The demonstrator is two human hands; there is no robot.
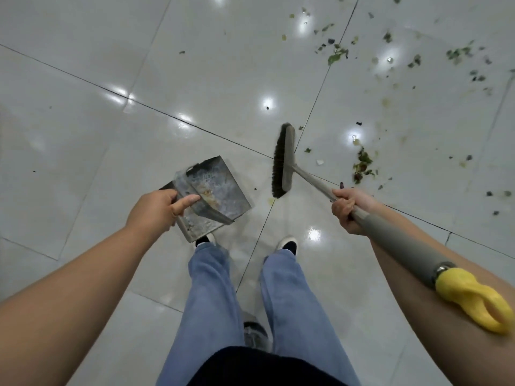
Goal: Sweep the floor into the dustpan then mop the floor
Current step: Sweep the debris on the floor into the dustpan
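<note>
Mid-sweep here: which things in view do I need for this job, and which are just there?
Needed:
left hand holding the metal dustpan
right hand gripping the broom
green leaf debris scattered on the tile floor

Just there:
shoes
jeans
No mop in view.

Indoor room: glossy pale floor tiles [228,65] reflecting ceiling lights.
</note>
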